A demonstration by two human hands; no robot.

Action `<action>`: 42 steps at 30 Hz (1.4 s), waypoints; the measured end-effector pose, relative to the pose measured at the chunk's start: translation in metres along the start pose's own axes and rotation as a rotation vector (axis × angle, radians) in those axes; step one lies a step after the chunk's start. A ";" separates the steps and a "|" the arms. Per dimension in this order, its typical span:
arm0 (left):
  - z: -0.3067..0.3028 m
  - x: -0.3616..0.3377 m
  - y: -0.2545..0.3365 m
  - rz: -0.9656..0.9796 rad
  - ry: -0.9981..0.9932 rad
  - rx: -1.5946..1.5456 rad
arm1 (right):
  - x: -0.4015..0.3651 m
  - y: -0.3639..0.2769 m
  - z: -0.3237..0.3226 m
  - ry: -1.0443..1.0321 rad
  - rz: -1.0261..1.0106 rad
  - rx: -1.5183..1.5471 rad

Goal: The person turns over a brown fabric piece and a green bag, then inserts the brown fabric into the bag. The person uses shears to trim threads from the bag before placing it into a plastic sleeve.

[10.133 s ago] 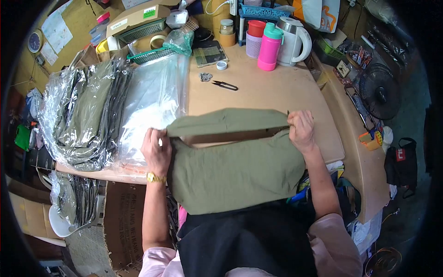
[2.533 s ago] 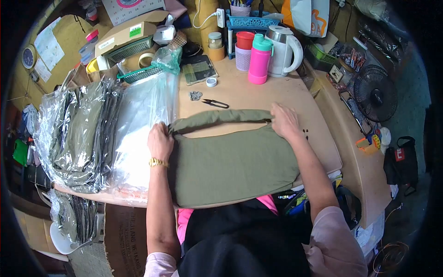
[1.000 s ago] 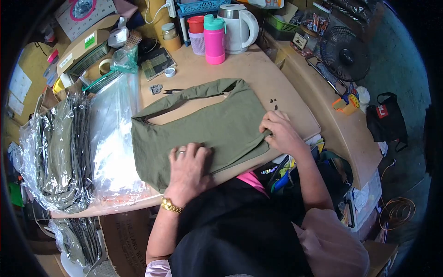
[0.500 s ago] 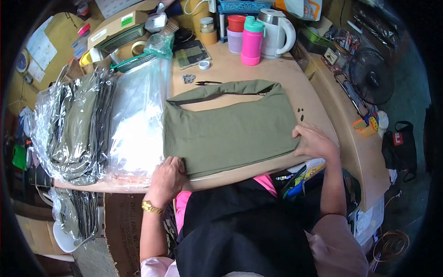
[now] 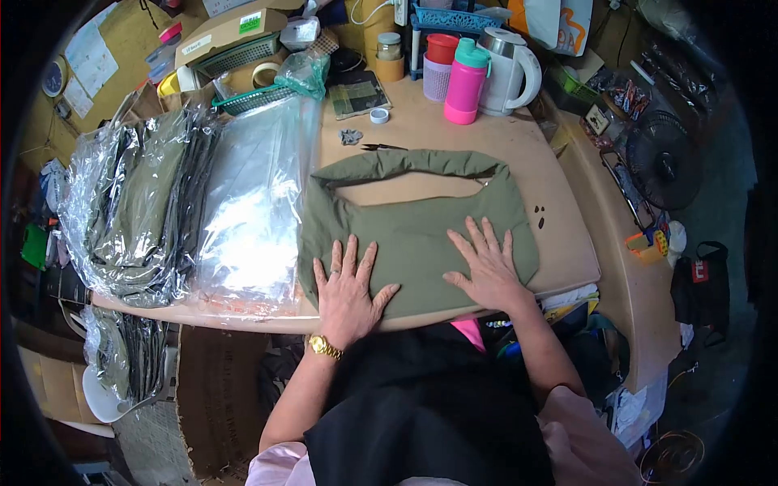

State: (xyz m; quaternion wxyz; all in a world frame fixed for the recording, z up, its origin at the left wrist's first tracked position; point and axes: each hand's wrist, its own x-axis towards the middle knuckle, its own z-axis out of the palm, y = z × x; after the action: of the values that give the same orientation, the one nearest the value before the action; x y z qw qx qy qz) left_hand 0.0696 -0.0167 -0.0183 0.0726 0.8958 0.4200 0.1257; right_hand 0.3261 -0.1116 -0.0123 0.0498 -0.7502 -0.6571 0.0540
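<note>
An olive-green cloth bag (image 5: 413, 231) lies flat on the table, its padded strap looped toward the far side. My left hand (image 5: 348, 292) rests palm down on the bag's lower left part, fingers spread. On the lower right part lies my right hand (image 5: 489, 267), also flat with the fingers apart. Both hands touch the cloth and grip nothing. Just beyond the strap are small black thread snips (image 5: 382, 147). A few small dark pieces (image 5: 540, 217) sit right of the bag.
Clear plastic sleeves (image 5: 251, 202) lie left of the bag, beside a stack of plastic-wrapped olive items (image 5: 146, 202). A pink bottle (image 5: 464, 89) and an electric kettle (image 5: 501, 77) stand at the back. A black fan (image 5: 664, 158) is at the right.
Both hands have moved from the bag's lower corners inward onto its front and flattened out. The bag now lies slightly nearer the table's front edge, and the view has shifted a little.
</note>
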 end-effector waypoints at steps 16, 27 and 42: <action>-0.020 0.088 -0.110 -0.055 0.272 -0.018 | 0.096 0.090 -0.002 0.486 -0.037 -0.037; -0.004 0.071 -0.115 0.014 0.567 -0.320 | 0.096 0.108 0.007 0.693 -0.090 0.052; -0.027 0.082 -0.105 0.098 0.670 0.023 | 0.076 0.077 -0.025 0.748 0.004 -0.020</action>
State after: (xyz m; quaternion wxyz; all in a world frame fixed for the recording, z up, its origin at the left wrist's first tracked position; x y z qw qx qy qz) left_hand 0.0353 0.1139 -0.0032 -0.0856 0.8246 0.3785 0.4117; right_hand 0.4153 -0.0462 -0.0003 0.2791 -0.7198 -0.5926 -0.2300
